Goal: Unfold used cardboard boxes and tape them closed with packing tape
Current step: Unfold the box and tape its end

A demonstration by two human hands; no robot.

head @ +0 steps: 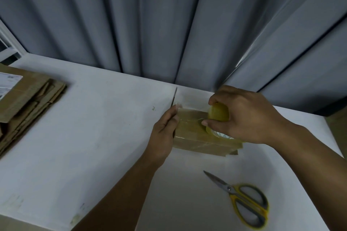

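White table (93, 137): cardboard box (189, 134) against flat left hand (164, 133), beneath right hand (247, 116), tape roll (218, 112) in its grip.

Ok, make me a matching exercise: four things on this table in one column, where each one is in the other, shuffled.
1 tape roll
2 scissors
3 flattened cardboard stack
4 small box

A lying free on the table, front right
B at the table's far left
C gripped by the right hand
D left hand pressed against its left end

Pairs: 1-C, 2-A, 3-B, 4-D
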